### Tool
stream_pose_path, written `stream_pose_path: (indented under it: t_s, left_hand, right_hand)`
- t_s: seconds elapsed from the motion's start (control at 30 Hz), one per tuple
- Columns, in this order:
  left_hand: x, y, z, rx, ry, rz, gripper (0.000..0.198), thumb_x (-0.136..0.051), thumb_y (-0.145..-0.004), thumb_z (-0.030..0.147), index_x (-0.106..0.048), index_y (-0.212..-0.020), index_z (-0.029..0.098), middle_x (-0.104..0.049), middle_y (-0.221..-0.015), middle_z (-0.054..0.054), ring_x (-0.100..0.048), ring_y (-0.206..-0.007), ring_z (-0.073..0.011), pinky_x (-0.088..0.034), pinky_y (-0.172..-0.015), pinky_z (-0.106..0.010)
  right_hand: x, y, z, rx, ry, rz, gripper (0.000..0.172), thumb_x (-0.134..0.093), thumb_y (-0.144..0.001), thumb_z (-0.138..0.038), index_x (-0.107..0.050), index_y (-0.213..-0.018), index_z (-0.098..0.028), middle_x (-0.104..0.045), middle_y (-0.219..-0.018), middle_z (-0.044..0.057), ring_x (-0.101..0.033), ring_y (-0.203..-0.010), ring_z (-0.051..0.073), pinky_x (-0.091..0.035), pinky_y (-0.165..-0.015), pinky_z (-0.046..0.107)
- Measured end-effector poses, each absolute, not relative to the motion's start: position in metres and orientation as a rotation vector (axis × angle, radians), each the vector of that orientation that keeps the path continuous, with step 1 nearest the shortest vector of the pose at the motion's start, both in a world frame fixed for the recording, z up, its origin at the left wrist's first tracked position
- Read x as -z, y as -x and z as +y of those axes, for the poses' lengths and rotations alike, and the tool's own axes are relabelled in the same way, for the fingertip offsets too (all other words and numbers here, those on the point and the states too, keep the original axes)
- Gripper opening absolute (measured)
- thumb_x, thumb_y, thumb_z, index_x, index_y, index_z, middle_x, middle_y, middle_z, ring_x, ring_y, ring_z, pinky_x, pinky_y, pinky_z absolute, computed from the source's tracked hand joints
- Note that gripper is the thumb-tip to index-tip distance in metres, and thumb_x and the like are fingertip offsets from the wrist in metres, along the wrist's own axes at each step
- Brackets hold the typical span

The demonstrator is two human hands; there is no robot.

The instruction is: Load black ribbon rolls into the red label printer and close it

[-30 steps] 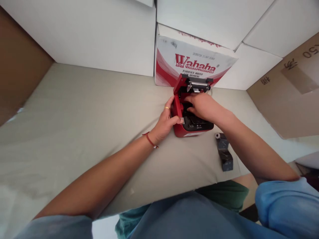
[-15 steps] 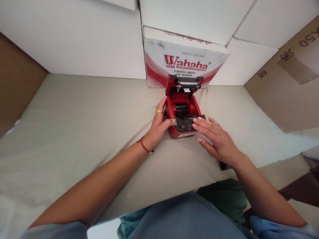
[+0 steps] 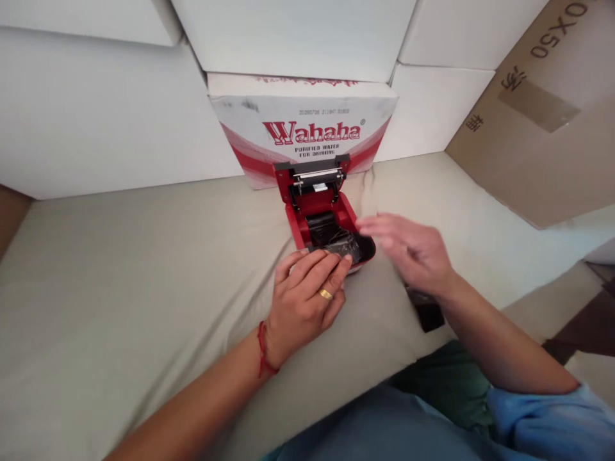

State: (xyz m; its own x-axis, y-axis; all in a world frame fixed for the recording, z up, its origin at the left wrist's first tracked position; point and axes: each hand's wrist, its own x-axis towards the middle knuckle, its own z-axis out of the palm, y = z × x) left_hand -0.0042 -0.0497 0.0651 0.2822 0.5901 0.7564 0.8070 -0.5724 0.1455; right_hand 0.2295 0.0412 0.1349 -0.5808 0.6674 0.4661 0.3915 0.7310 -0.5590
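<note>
A red label printer [image 3: 353,206] stands on the covered table with its lid [image 3: 283,186] raised, showing a roller inside. Within lies a black roll [image 3: 323,224], and a crinkled, shiny dark film [image 3: 348,243] spreads toward the front. My left hand [image 3: 305,291] is closed over the printer's front rim, back up, its fingertips touching the film; the thumb is partly hidden. Beside the printer's right wall, my right hand [image 3: 413,250] is blurred by motion. Its upper fingers are stretched out and seem to hold nothing; whether they touch the wall is unclear.
Behind the printer is a white-and-red Wahaha carton [image 3: 307,121], with large white boxes [image 3: 288,38] around it. A brown cardboard box [image 3: 538,128] borders the right side. Near the table's front edge, below my right wrist, lies a dark object [image 3: 427,314].
My left hand has moved from the printer's left side onto its front. My right hand has lifted off the film and shifted right. The film looks more crumpled, and the view has turned.
</note>
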Motion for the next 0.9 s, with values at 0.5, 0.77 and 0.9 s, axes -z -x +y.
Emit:
stream_pose_path:
  t_s: [0.5,0.77,0.9]
  left_hand:
    - [-0.056,0.000,-0.050,1.134,2.230,-1.322,0.062,-0.071,-0.099,0.010,-0.067,-0.157,0.033,-0.086,-0.124,-0.005,-0.079,-0.118,-0.0237,-0.043,-0.132,-0.044]
    - [-0.056,0.001,-0.050,1.107,2.223,-1.311,0.051,-0.072,-0.100,0.011,-0.073,-0.148,0.029,-0.087,-0.124,-0.005,-0.079,-0.120,-0.0231,-0.040,-0.135,-0.043]
    - [-0.053,0.002,-0.050,1.126,2.233,-1.325,0.063,-0.073,-0.099,0.011,-0.068,-0.157,0.035,-0.086,-0.125,-0.004,-0.079,-0.122,-0.0227,-0.041,-0.136,-0.044]
  right_hand:
    - [-0.164,-0.152,0.135,-0.455,0.921,-2.386,0.068,-0.027,-0.125,-0.060,-0.085,-0.130,-0.025,-0.086,-0.134,0.006,-0.078,-0.130,0.025,-0.058,-0.119,0.043]
    - [-0.138,-0.197,0.083,-0.454,0.732,-2.417,0.044,-0.048,-0.122,-0.042,-0.083,-0.141,-0.024,-0.084,-0.149,0.007,-0.072,-0.153,0.024,-0.042,-0.142,0.052]
    - [-0.117,-0.205,0.063,-0.452,0.773,-2.440,0.041,-0.051,-0.120,-0.036,-0.084,-0.143,-0.027,-0.081,-0.154,0.006,-0.071,-0.153,0.024,-0.051,-0.138,0.052]
